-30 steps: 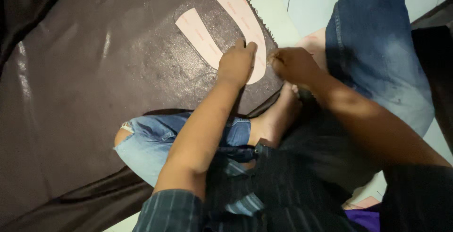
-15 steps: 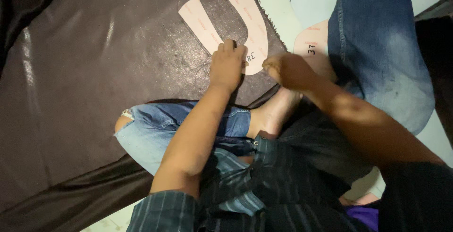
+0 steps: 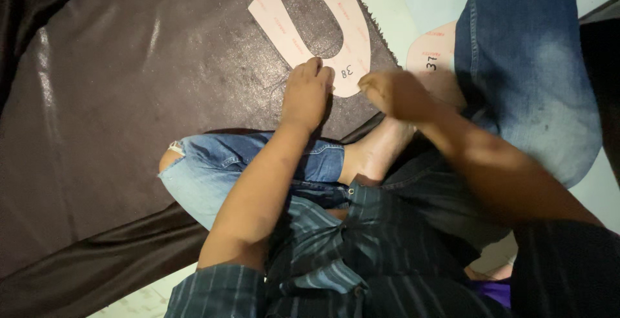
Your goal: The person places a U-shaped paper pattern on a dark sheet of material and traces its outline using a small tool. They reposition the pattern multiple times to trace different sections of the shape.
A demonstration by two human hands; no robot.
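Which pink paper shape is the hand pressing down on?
The U-shaped pink template lying on the dark leather sheet: the left hand presses its bottom curve. The other pink piece lies apart, beside the denim knee.

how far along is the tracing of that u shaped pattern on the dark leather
Done: the pink U-shaped template lies flat on the dark leather sheet. In hand: the left hand presses on its lower curve while the right hand works at its edge; any tool there is too blurred to tell. Left: no drawn line or cut shows around the template, and a second pink template lies off the sheet.
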